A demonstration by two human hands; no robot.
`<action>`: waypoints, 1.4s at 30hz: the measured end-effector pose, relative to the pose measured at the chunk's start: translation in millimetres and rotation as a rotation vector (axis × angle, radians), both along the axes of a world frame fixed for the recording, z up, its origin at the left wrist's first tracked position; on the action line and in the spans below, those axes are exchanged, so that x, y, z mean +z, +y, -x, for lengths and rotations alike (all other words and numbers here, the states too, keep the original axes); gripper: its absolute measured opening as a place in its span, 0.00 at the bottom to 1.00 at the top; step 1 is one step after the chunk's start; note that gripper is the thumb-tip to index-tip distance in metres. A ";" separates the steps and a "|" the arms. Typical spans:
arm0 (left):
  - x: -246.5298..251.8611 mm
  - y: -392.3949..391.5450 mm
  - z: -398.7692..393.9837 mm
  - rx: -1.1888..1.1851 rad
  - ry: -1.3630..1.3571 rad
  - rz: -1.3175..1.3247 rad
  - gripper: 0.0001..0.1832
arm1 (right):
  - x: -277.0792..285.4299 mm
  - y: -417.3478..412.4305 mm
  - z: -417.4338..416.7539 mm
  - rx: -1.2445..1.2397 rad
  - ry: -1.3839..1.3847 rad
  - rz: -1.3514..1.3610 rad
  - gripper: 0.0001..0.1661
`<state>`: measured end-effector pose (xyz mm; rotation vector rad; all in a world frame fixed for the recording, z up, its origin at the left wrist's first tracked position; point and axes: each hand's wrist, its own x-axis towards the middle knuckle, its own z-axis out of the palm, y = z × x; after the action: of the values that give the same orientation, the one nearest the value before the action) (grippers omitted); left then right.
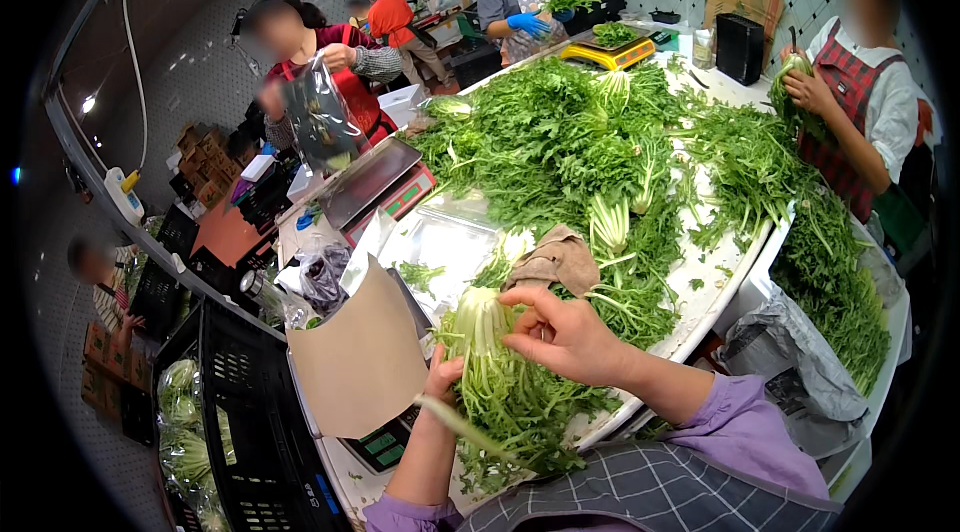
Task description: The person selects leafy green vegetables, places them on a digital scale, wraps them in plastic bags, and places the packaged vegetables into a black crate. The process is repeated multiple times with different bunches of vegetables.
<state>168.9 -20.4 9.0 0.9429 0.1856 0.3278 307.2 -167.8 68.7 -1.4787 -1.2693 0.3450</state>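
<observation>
A head of frilly leafy greens [484, 359], its pale stem base up and its leaves hanging down, is before me at the table's near edge. My left hand [444, 374] grips it from the left side, its fingers partly behind the leaves. My right hand [559, 333] is at the upper right of the stems, thumb and index finger bent towards them; whether they pinch a stalk I cannot tell. Below my left hand a pale loose stalk [469, 431] shows blurred. A brown cloth [555, 262] lies just beyond my right hand. Further off spreads a large pile of the same greens [555, 134].
A scale covered with brown cardboard [360, 359] stands left of my hands, beside black crates [259, 427]. Beyond are a red scale [390, 194] and a yellow scale [609, 51]. Co-workers stand across the table and at the right. A white bin of greens [896, 337] is at right.
</observation>
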 end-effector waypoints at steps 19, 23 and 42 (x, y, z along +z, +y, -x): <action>42.7 -27.4 11.7 0.003 0.258 0.136 0.27 | -2.8 -0.3 -23.8 0.085 -0.145 -0.088 0.15; 37.0 -23.4 11.3 -0.048 0.250 0.145 0.30 | 0.9 2.4 -25.7 0.082 -0.223 -0.179 0.15; 20.8 -16.0 -26.1 0.350 0.177 -0.501 0.37 | 11.9 -10.0 -52.5 -0.093 -0.445 0.311 0.18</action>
<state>195.0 -36.3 29.7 1.4401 0.4469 0.6319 359.8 -177.9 80.6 -1.9484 -1.5374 0.1581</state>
